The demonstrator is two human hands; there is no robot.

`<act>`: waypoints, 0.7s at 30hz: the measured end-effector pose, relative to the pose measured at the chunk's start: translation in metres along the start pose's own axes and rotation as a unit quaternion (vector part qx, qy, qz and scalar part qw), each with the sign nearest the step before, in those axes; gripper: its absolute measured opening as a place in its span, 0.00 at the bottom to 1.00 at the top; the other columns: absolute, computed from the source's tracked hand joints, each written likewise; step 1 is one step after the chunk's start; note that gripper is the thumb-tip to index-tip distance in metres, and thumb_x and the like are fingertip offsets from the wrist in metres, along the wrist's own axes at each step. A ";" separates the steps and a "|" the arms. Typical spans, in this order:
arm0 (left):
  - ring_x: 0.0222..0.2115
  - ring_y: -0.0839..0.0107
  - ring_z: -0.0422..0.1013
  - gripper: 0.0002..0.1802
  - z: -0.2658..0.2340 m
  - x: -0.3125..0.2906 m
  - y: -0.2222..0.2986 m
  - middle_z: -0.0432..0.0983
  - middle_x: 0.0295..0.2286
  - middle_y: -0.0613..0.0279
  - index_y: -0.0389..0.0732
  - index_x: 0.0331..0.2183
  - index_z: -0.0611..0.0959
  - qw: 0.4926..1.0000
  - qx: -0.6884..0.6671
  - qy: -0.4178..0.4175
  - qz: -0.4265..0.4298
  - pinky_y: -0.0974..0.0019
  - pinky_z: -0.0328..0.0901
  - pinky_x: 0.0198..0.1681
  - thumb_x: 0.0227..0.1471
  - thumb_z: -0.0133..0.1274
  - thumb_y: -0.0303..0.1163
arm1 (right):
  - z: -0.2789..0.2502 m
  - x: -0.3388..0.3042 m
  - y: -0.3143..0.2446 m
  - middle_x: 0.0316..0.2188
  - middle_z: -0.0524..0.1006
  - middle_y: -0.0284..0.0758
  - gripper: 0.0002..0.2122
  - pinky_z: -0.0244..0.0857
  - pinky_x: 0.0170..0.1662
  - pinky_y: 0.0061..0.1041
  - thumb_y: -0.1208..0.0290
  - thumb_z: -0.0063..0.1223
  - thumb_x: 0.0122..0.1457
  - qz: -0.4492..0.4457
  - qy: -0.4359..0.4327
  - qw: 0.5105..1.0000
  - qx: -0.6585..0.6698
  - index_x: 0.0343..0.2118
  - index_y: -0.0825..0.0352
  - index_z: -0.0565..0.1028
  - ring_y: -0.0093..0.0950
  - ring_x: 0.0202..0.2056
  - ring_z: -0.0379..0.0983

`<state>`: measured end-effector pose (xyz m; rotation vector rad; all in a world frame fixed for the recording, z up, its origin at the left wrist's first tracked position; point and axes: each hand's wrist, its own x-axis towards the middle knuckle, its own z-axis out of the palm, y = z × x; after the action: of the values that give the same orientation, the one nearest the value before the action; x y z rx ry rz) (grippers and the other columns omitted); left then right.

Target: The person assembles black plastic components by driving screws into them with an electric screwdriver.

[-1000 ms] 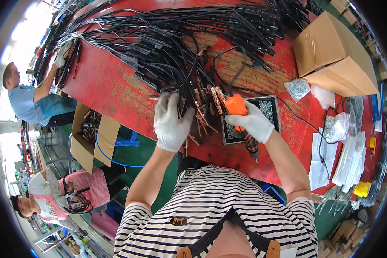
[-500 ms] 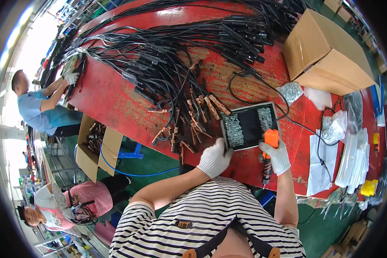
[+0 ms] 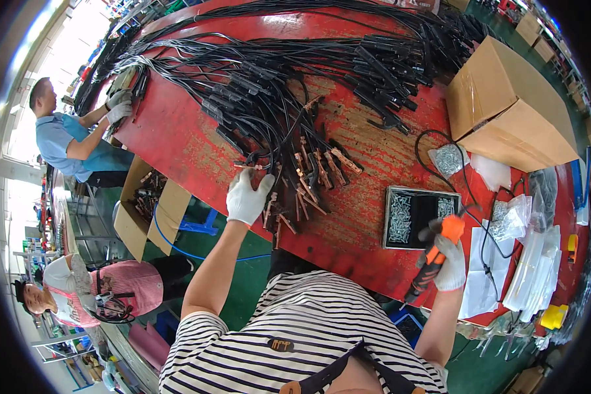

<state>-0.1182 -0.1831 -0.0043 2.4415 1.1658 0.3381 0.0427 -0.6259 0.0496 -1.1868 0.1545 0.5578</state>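
Observation:
In my gloved right hand (image 3: 450,262) is an orange and black electric screwdriver (image 3: 433,256), tilted, its cord running to the far side. Just beyond the tool is a dark tray (image 3: 386,220) with small silver screws (image 3: 399,218) along its two sides and a black middle. My gloved left hand (image 3: 247,198) reaches to the near end of a cable bundle, thumb and fingers apart. Its fingertips are at a copper-coloured clamp piece (image 3: 249,166); whether they touch it is unclear. Several more copper clamp pieces (image 3: 345,160) lie beside it on black cables.
Black cables with black handles (image 3: 387,72) spread across the worn red table (image 3: 197,141). A cardboard box (image 3: 505,108), bagged screws (image 3: 448,159) and plastic sleeves (image 3: 534,269) stand or lie at right. An open carton (image 3: 138,210) is left of the table. Two people (image 3: 72,141) are at left.
My left hand has left the screw tray and moved left to the copper clamps. The screwdriver has been swung with its lower end to the left. The tray appears farther right in view.

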 end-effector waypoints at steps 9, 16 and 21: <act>0.49 0.46 0.78 0.46 0.000 0.007 0.033 0.82 0.46 0.44 0.37 0.60 0.68 0.990 -0.055 -0.106 -0.069 0.53 0.70 0.53 0.56 0.59 0.64 | 0.167 0.153 0.013 0.34 0.78 0.32 0.18 0.75 0.26 0.27 0.69 0.66 0.58 0.134 -0.180 0.971 -0.084 0.49 0.65 0.74 0.26 0.26 0.78; 0.53 0.38 0.75 0.73 -0.001 0.035 0.043 0.77 0.51 0.30 0.44 0.74 0.46 0.980 -0.025 -0.190 -0.043 0.54 0.68 0.56 0.44 0.58 0.78 | 0.208 0.196 0.056 0.31 0.76 0.30 0.15 0.72 0.30 0.28 0.67 0.65 0.58 0.109 -0.285 0.924 -0.229 0.46 0.64 0.76 0.25 0.28 0.76; 0.57 0.44 0.73 0.75 0.003 0.053 0.053 0.75 0.54 0.32 0.36 0.72 0.49 0.968 -0.051 -0.237 -0.060 0.57 0.67 0.59 0.41 0.67 0.70 | 0.223 0.194 0.029 0.35 0.78 0.28 0.19 0.68 0.42 0.25 0.62 0.68 0.56 0.163 -0.345 0.883 -0.272 0.47 0.65 0.78 0.20 0.37 0.74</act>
<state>-0.0477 -0.1729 0.0195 2.1803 1.0421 -0.2104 0.1562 -0.3515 0.0335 -1.4332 -0.4538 1.3539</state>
